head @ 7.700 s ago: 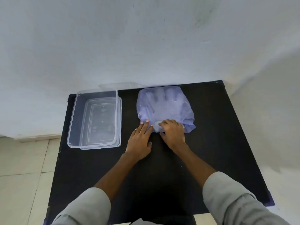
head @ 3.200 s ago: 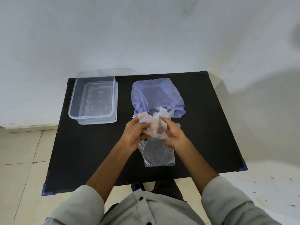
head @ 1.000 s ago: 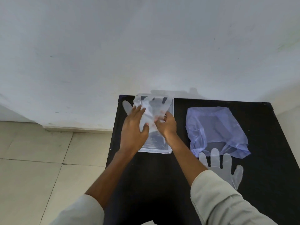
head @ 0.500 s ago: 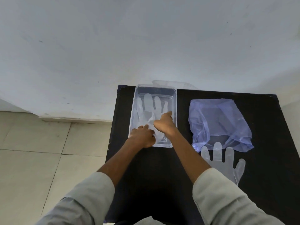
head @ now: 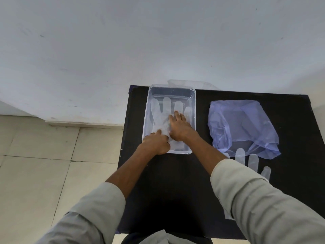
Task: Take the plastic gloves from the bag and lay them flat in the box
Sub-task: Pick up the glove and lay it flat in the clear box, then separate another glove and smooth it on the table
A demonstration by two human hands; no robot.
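A clear plastic box (head: 171, 92) stands at the far left part of the black table (head: 175, 182), close against the white wall (head: 158, 41). Inside it a translucent plastic glove (head: 161, 118) lies spread on the bottom, its finger sleeves pointing toward the wall. Both hands are down in the box on this glove. The right hand (head: 178, 126) lies flat with fingers (head: 175, 115) stretched out, palm pressing the glove's middle and gripping nothing. The left hand (head: 155, 142) rests at the near end of the box, its fingers curled loosely on the glove's cuff; whether they pinch the plastic I cannot tell. To the right, well apart from the box, a crumpled pale violet plastic bag (head: 241, 125) lies on the table. A second translucent glove (head: 249, 161) lies flat at the bag's near edge, partly covered by the right grey sleeve (head: 255, 203). Beige floor tiles (head: 44, 164) show to the left of the table.
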